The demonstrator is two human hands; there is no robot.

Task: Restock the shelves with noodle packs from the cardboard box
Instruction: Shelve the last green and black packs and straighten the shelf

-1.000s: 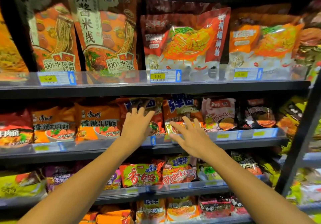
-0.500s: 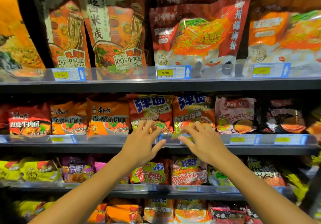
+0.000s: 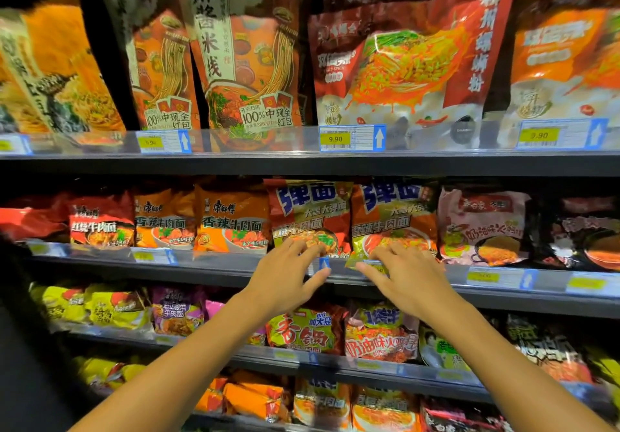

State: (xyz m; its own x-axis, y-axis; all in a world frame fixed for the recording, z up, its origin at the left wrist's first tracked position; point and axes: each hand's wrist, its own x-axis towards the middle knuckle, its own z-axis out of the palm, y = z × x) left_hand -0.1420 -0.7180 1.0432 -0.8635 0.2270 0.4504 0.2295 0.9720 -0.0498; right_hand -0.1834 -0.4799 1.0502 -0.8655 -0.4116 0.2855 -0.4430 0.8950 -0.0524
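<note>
Nearest to the camera, two bare forearms reach up and forward to the shelves. The left hand (image 3: 285, 275) is relaxed with the fingers spread, and its fingertips touch the lower edge of a red noodle pack (image 3: 310, 215) on the middle shelf (image 3: 214, 265). The right hand (image 3: 407, 275) is also spread and holds nothing; its fingers lie on the bottom of the orange pack (image 3: 394, 218) just beside the red one. Neither hand closes around a pack. I judge that both hands are pressing or straightening these two packs into the front row.

The task looks well advanced here. The middle shelf is filled from left to right, the lower shelves (image 3: 335, 361) are full as well, and the top shelf (image 3: 302, 161) carries tall bags standing side by side. The cardboard box is not in view, so I cannot tell how many packs are left in it.

Compared with one second ago, the two packs now stand upright with their blue letters fully visible, while before the left hand covered the red one higher up. Both hands have moved down to the shelf edge, and the camera has come closer and turned a little to the left.
</note>
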